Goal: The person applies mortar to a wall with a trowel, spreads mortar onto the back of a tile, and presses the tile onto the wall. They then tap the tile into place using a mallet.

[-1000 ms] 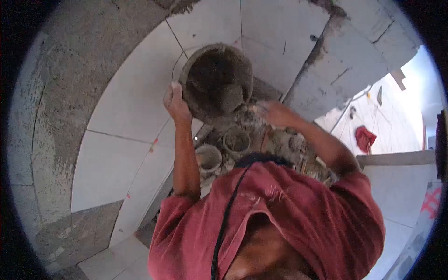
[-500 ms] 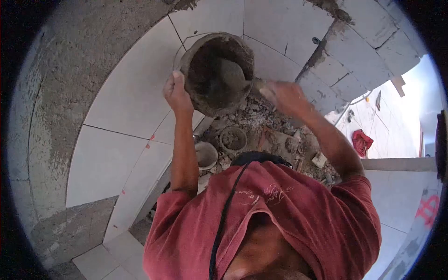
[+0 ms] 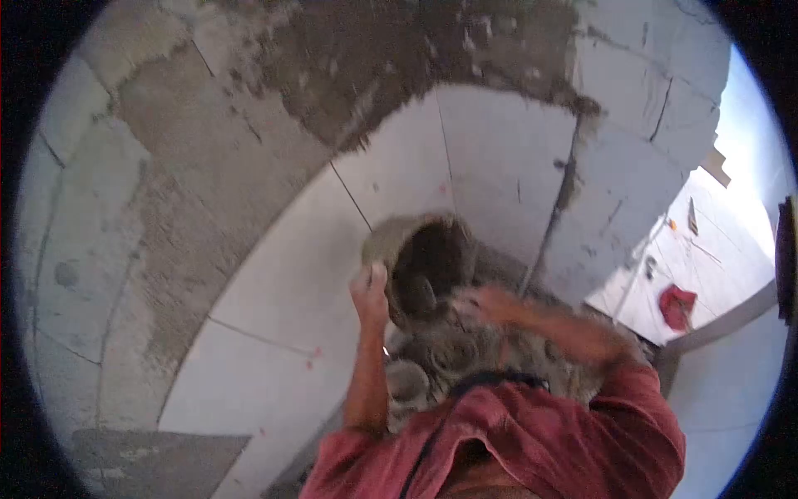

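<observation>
My left hand (image 3: 370,295) is closed on the left side of a mortar-caked bucket (image 3: 384,243), which is tilted with its dark mouth toward me. Its thumb lies along the outside near the rim. Inside the bucket's lower part shows the rounded blade of a trowel (image 3: 421,293). At the right edge of the mouth, my right hand (image 3: 486,305) is closed on the trowel's handle, slightly smeared by motion. What lies deep in the bucket is too dark to make out.
White tiles (image 3: 283,283) cover the lower wall, with rough grey mortar (image 3: 357,58) above them. Below the bucket, a smaller pail (image 3: 407,381) and a round container (image 3: 453,351) stand among rubble. A red cloth (image 3: 677,306) lies on the bright floor at right.
The view has tilted up, showing more of the mortared wall; bucket and hands appear lower in it. The bucket leans more to the right, and the trowel blade sits lower in its mouth.
</observation>
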`<move>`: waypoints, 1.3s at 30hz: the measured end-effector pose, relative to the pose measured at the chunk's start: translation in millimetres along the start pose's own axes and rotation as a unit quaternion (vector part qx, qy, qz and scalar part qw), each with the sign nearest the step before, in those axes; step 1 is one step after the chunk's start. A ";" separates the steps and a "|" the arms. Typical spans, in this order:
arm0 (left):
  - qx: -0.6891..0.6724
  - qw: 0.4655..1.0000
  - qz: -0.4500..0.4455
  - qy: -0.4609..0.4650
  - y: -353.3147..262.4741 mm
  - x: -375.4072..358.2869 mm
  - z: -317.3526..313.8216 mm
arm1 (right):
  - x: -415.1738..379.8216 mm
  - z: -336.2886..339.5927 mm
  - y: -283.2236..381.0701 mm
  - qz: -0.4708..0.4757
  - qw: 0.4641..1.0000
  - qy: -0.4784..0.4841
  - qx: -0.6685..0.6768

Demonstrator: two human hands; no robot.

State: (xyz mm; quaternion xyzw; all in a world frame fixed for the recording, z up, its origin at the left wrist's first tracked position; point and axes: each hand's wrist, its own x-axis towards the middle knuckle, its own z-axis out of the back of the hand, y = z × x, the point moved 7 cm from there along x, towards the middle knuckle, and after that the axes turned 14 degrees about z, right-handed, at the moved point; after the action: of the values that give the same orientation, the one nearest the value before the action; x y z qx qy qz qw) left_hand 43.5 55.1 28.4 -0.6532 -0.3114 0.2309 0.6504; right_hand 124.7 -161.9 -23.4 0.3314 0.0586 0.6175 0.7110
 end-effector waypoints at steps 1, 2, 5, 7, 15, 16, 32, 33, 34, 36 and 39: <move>-0.079 0.996 0.015 0.030 -2.2 2.1 -2.3 | -1.2 -5.9 -8.1 0.037 0.996 -0.058 0.055; -0.153 0.986 0.045 0.058 0.0 -1.9 -3.9 | -4.0 -10.4 -4.0 0.048 0.995 -0.066 0.051; -0.219 0.974 0.051 -0.035 -11.3 -6.8 0.9 | -16.1 -32.7 -17.7 -0.147 0.931 -0.014 0.335; -0.260 0.963 0.064 -0.038 3.5 -1.6 11.1 | -23.2 -28.2 0.9 -0.169 0.882 -0.053 0.437; -0.368 0.925 0.073 -0.069 35.7 -9.4 45.0 | 70.9 35.2 35.9 -0.006 0.794 -0.233 0.562; -0.383 0.918 0.084 -0.063 42.4 -12.6 48.6 | 99.5 60.5 39.6 0.044 0.815 -0.280 0.506; -0.324 0.921 0.102 -0.192 82.5 -87.3 110.2 | 340.5 161.1 154.1 0.266 0.898 -0.335 -0.104; -0.327 0.919 0.102 -0.192 80.2 -87.9 108.0 | 336.7 176.4 151.7 0.284 0.887 -0.359 -0.063; -0.299 0.916 0.124 -0.237 77.5 -91.5 111.8 | 335.6 192.5 154.1 0.300 0.873 -0.385 -0.021; -0.270 0.909 0.142 -0.283 77.0 -94.5 119.7 | 355.3 229.2 158.5 0.230 0.898 -0.376 0.004; -0.352 0.909 0.103 -0.199 74.0 -85.0 114.8 | 382.2 226.5 175.1 0.154 0.933 -0.308 -0.102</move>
State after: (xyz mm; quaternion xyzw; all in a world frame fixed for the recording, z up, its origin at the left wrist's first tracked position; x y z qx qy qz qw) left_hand -89.2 79.0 -59.3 -0.8085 -0.4263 0.2978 0.2754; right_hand 177.5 101.3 371.5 0.4365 -0.2784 0.5897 0.6199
